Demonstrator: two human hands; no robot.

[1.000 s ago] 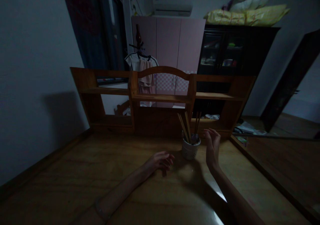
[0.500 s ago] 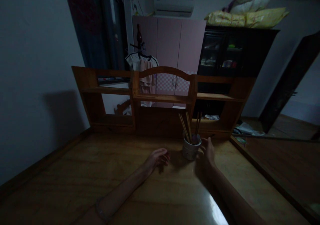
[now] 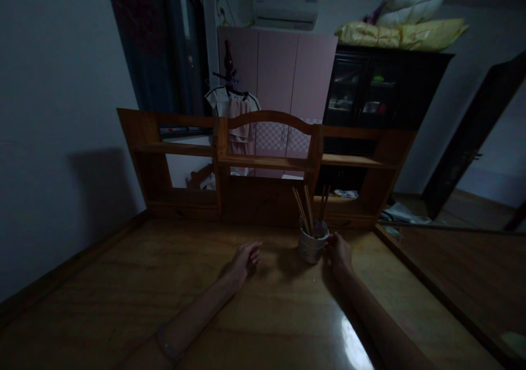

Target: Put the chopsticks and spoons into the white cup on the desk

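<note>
A small white cup (image 3: 311, 248) with several wooden chopsticks (image 3: 303, 210) standing in it sits on the wooden desk (image 3: 164, 293), near the back. My right hand (image 3: 339, 254) lies against the cup's right side, fingers curled toward it. Whether the fingers grip the cup is unclear in the dim light. My left hand (image 3: 243, 261) rests flat on the desk to the left of the cup, fingers stretched out and holding nothing.
A wooden shelf unit (image 3: 267, 161) stands along the desk's back edge. A raised wooden rim borders the desk left and right. Behind are a pink wardrobe (image 3: 287, 74), a dark cabinet (image 3: 382, 85) and hanging clothes (image 3: 236, 112). The room is dim.
My right hand came down from raised and open to rest against the cup's right side. My left hand uncurled and slid a little left, flat on the desk.
</note>
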